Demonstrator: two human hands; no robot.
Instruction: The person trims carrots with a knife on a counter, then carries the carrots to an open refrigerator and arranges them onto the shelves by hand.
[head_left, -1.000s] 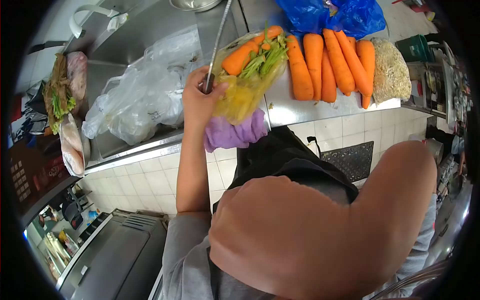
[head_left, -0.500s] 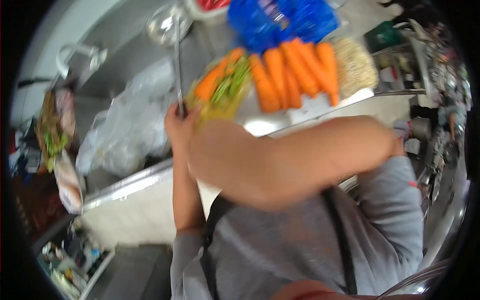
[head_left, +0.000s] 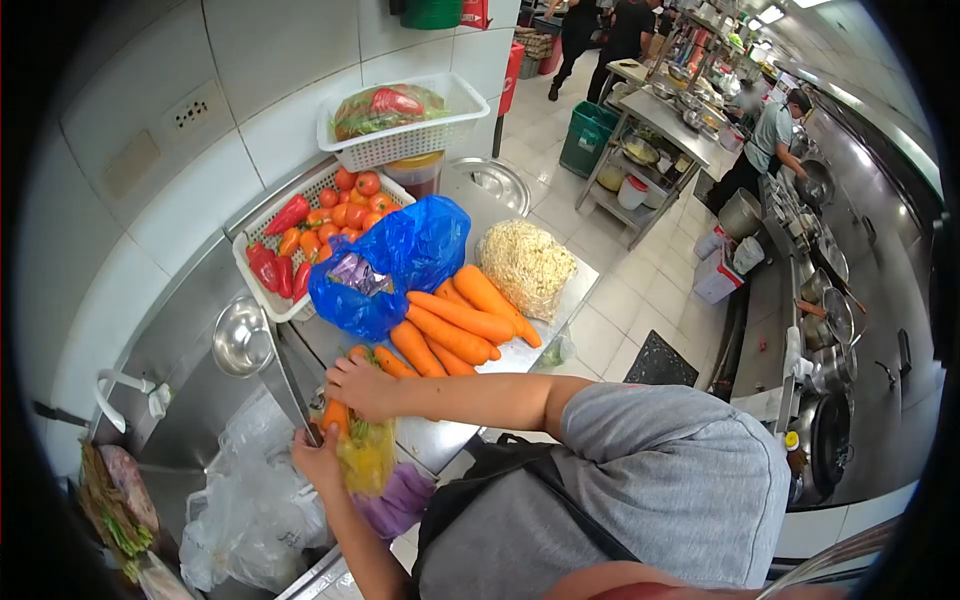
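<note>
My left hand [head_left: 318, 462] is closed round the handle of a kitchen knife [head_left: 286, 392], its broad blade pointing up and away over the sink edge. Close beside it, my right hand [head_left: 362, 388] is bent over a carrot [head_left: 336, 416], fingers curled on it. Both ends of the hold are partly hidden. Beneath lies a yellow bag [head_left: 370, 462] with green stalks, and a purple bag [head_left: 397, 502] sits below that. Several large carrots [head_left: 455, 330] are piled just past my right hand on the steel counter.
A blue plastic bag [head_left: 420, 240], a bag of pale sprouts [head_left: 527, 268] and a basket [head_left: 262, 290] of tomatoes and red peppers stand beyond. In the sink are a metal bowl [head_left: 243, 338] and clear plastic bags [head_left: 255, 500]. A co-worker [head_left: 770, 140] stands at the stoves.
The view has swung up and right, showing more kitchen. My right arm, blurred across my front before, now reaches out with its hand on the carrot. My left hand still grips the knife.
</note>
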